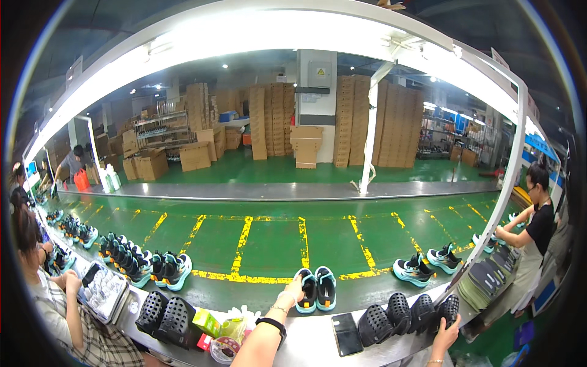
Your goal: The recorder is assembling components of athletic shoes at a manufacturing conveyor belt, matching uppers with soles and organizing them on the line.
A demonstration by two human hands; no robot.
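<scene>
A pair of black sneakers with light-blue and white soles stands at the belt's near edge, ahead of me. My left hand [296,291], with a dark band on its wrist, is closed on the left sneaker [307,292] at its side; the fingertips are partly hidden. Beside it, the right sneaker [326,290] stands untouched. At the right, my right hand [446,336] grips a black perforated clog [450,309], the rightmost of several along the metal ledge. The nearest of the others is a black clog [422,312] just to its left.
A dark phone [347,334] lies on the metal ledge [315,342]. Left of my arm are a green box [206,322], a plastic cup [224,349] and more black clogs [178,320]. Sneakers [413,270] stand along the green belt [275,244]. Co-workers stand at both sides.
</scene>
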